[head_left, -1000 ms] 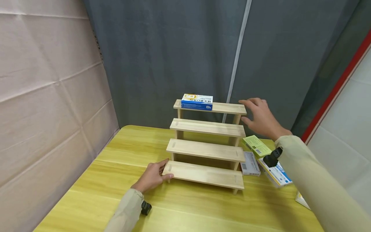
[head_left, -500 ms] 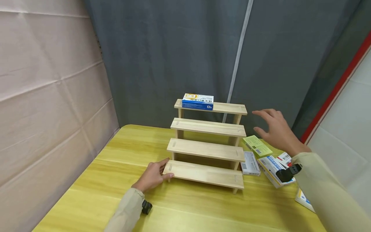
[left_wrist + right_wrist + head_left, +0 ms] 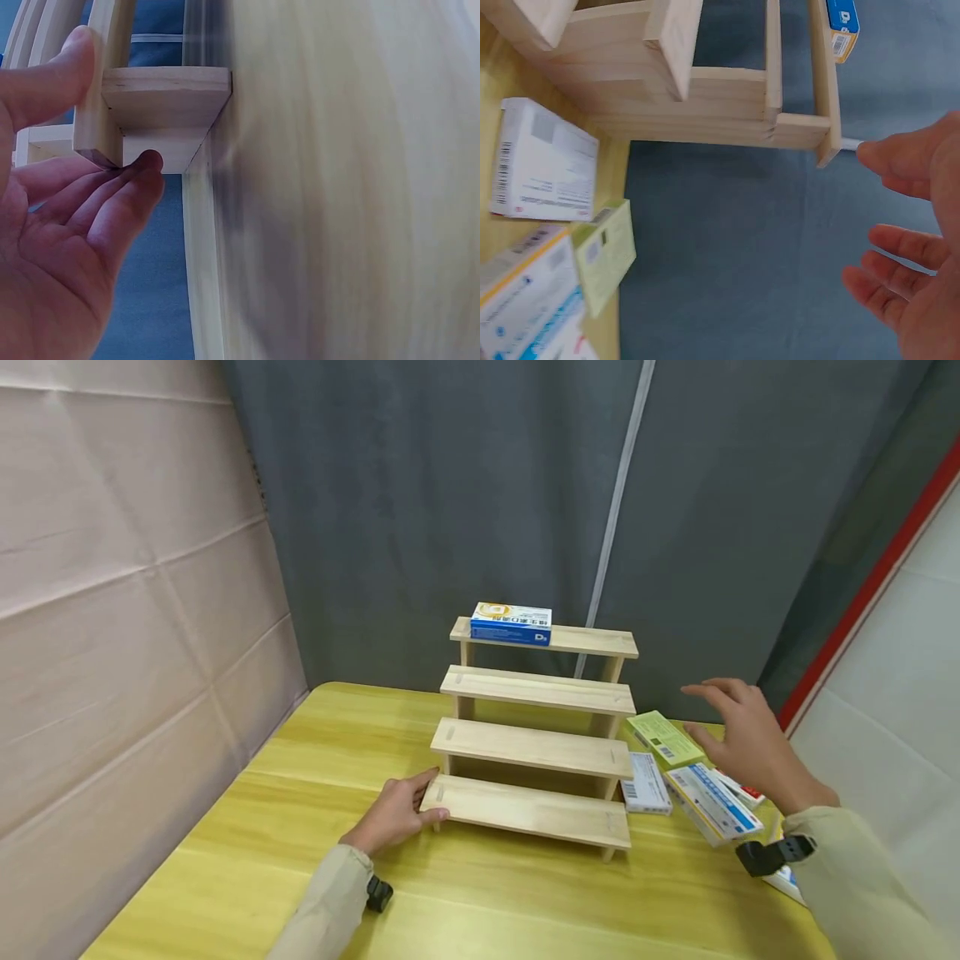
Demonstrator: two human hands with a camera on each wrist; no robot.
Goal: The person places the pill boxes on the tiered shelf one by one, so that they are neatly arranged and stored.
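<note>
A pale wooden four-step display rack stands on the table. My left hand holds the left end of its lowest step. In the left wrist view the thumb lies on the board and the fingers curl at its end and underside. A blue and white vitamin D medicine box lies on the left part of the top step. To the right of the rack, my right hand is in the air above several medicine boxes, holding nothing, with thumb and fingers apart.
Right of the rack lie a green box, a grey-white box and a blue-striped white box, with more partly hidden under the right arm. A dark curtain hangs behind the yellow wood-grain table.
My right hand has moved from beside the top step's right end, rightward and down toward the boxes. The left hand and rack have stayed put.
</note>
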